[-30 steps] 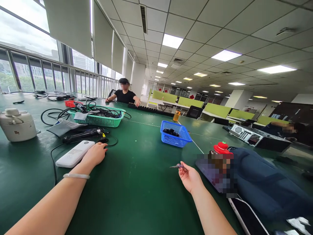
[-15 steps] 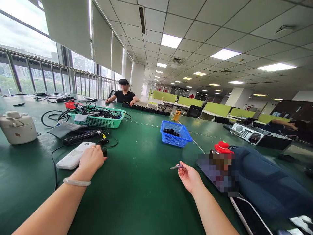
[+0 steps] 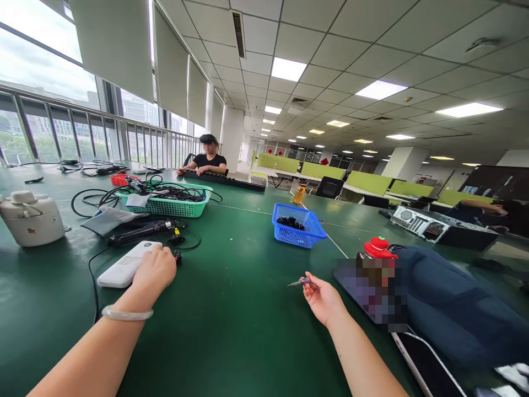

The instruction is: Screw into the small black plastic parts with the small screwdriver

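Note:
My right hand is closed in a pinch around a small screwdriver, its thin metal tip pointing left above the green table. On the left, my left hand is bent over the right end of a white power bank. Its fingers are curled down and the fingertips are hidden, so what they grip cannot be made out. A small dark object shows just beyond its knuckles. Farther ahead stands a blue basket with small black parts in it.
A green basket of cables, a black tool and a white jug are on the left. On the right lie a tablet, dark cloth, a phone and a metal computer case. A person sits opposite.
My left hand has curled slightly more over the power bank's end. My right hand stays nearly still with the screwdriver. The person opposite has shifted a long black bar to the left.

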Available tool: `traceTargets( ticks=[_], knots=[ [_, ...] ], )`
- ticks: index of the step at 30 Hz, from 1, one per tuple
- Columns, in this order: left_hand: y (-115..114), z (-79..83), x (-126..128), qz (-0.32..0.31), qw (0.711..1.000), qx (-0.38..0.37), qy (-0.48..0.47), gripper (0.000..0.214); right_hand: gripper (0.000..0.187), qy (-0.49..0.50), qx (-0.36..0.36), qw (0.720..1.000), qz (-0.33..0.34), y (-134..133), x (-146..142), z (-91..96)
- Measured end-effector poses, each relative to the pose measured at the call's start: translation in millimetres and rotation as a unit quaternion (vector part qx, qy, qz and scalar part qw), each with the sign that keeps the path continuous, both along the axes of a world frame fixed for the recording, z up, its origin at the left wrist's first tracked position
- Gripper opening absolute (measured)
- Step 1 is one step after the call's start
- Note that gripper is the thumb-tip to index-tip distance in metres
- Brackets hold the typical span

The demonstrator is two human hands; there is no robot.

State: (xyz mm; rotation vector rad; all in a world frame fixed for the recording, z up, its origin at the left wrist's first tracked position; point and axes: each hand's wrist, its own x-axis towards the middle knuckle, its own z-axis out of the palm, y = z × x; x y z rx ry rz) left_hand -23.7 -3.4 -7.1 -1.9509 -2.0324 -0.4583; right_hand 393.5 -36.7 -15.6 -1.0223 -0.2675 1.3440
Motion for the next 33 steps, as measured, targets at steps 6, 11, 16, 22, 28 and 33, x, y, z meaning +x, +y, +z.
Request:
traceTargets(
  ticks=[6, 11, 16, 22, 28, 33],
  knots=[
    [8, 5.3, 9, -0.056, 0.998, 0.000, -0.015, 0.023, 0.016, -0.002, -0.001, 1.000, -0.002, -1, -2, 2.5],
    [10, 3.8, 9, -0.055, 0.997, -0.041, -0.025, 0.018, 0.016, -0.003, 0.002, 1.000, -0.001, -1, -1, 2.2],
    [13, 0.9, 0, -0.058, 0.994, -0.058, -0.066, 0.022, 0.016, -0.001, 0.002, 1.000, -0.001, -1, 0, 0.8],
    [17, -3.5, -10, -0.115, 0.983, -0.067, -0.128, 0.037, 0.016, -0.003, 0.007, 1.000, -0.001, -1, 1, 1.4],
    [13, 0.3, -14, -0.085, 0.981, -0.112, -0.131, 0.048, 0.017, -0.006, 0.004, 1.000, 0.001, -1, 0, 1.9],
    [12, 0.6, -17, -0.077, 0.979, -0.154, -0.110, 0.055, 0.016, -0.008, 0.007, 1.000, 0.003, 0, 1, -0.2]
  ],
)
